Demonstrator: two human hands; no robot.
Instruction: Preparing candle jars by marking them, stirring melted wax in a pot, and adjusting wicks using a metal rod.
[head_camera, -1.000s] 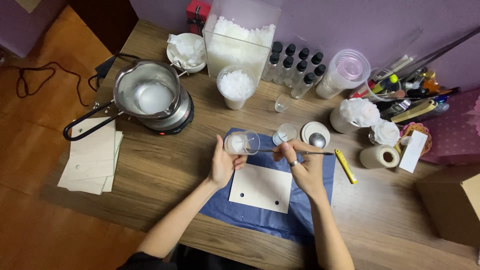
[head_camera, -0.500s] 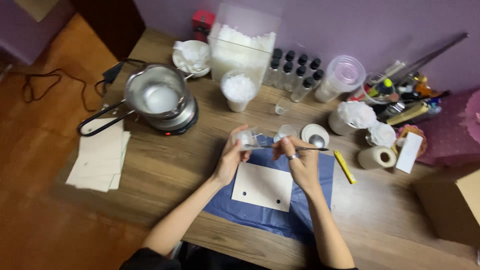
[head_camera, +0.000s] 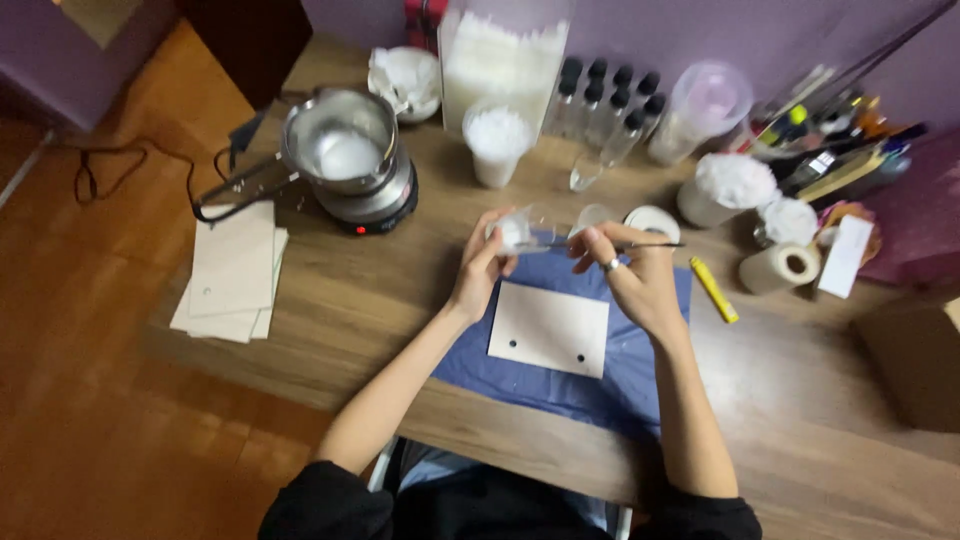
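The small clear glass jar (head_camera: 517, 230) is being held tilted above the blue cloth (head_camera: 620, 385), clasped in the fingers of the left hand (head_camera: 478, 272). The right hand (head_camera: 630, 275), just beside it, is pinching a thin dark stick (head_camera: 640, 244) whose tip is pointing toward the jar's mouth. Compared with half a second ago, both hands are sitting slightly higher and closer together, the jar turned more toward the stick. One white card with two holes (head_camera: 549, 328) is lying on the cloth below the hands. One metal pot of white wax (head_camera: 342, 150) is resting on a hotplate to the left; one yellow marker (head_camera: 714, 290) is lying to the right.
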